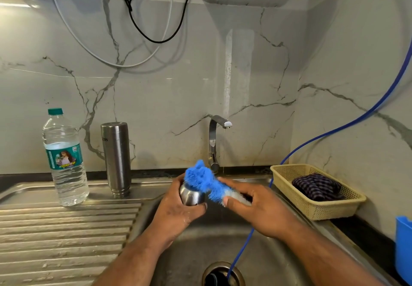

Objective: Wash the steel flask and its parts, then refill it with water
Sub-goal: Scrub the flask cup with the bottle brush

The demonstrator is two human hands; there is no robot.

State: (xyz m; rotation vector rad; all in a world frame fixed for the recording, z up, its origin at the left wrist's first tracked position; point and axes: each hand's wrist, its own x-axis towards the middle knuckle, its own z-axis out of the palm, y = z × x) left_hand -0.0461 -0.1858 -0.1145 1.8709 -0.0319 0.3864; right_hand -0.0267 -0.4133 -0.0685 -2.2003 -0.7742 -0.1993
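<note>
Over the steel sink basin (pixel 223 241), the left hand (pixel 178 210) has its fingers closed around a small rounded steel flask cup (pixel 192 194). The right hand (pixel 256 205) grips a fluffy blue bottle brush (pixel 204 180) touching that cup. The tall cylindrical steel flask (pixel 116 158) stands inverted on the drainboard, beside a clear plastic water bottle (pixel 64 161).

Over the sink basin (pixel 223 239): left hand (pixel 178 210) fingers around the flask cap (pixel 192 194); brush (pixel 206 182) between both hands, right hand (pixel 258 207) fingers on its handle. Flask (pixel 116 158) and water bottle (pixel 65 158) left of the left fingers; basket (pixel 316 191) right of the right fingers; tap (pixel 215 141) behind.
</note>
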